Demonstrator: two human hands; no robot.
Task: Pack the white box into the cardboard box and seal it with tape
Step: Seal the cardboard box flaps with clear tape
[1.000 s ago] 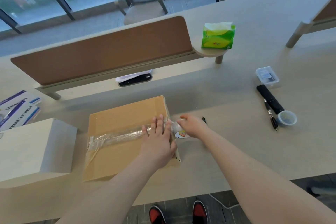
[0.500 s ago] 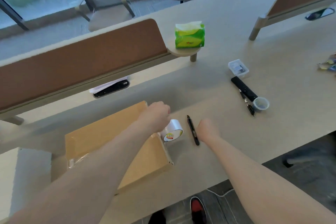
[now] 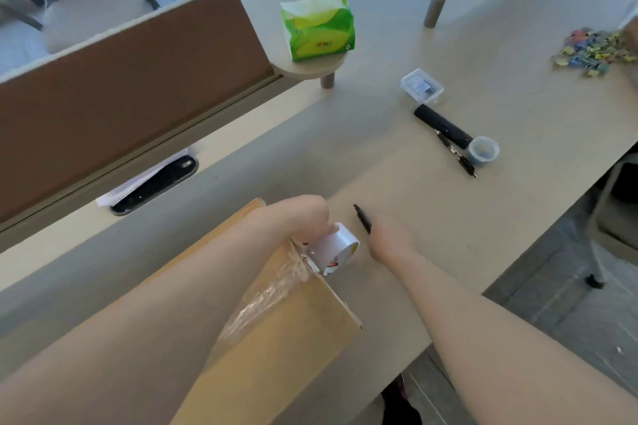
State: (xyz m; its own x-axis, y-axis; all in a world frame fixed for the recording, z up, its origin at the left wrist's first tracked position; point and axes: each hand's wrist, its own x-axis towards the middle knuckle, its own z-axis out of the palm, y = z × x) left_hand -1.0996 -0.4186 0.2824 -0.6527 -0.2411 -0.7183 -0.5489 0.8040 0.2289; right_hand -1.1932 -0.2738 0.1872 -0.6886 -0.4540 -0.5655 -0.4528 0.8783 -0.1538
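Brown cardboard box [image 3: 276, 338] lies shut on the desk [image 3: 448, 252] at 6 o'clock of the view. A crinkled strip of clear tape [image 3: 269, 293] runs up its top to the corner at 1 o'clock. There the left hand [image 3: 300, 217] is curled round the tape roll [image 3: 336, 248], holding it just off the box's edge with the strip joined to it. I read that as readying a cut.

Just beside the roll at 3 o'clock, the right hand [image 3: 386, 238] is closed over the near end of a slim black tool [image 3: 361, 217]. Whether it is a pen or a cutter I cannot tell; its tip points to 11 o'clock.

The white box is not in view. With the flaps down it is likely inside, though nothing confirms it.

The desk's edge runs close past the box's corner at 4 o'clock, leaving little room that way. Bare desk opens toward 1 and 2 o'clock, up to a black remote [image 3: 443, 126] and a small cup [image 3: 483, 150]. A green tissue pack [image 3: 317, 28] stands well apart at 12.
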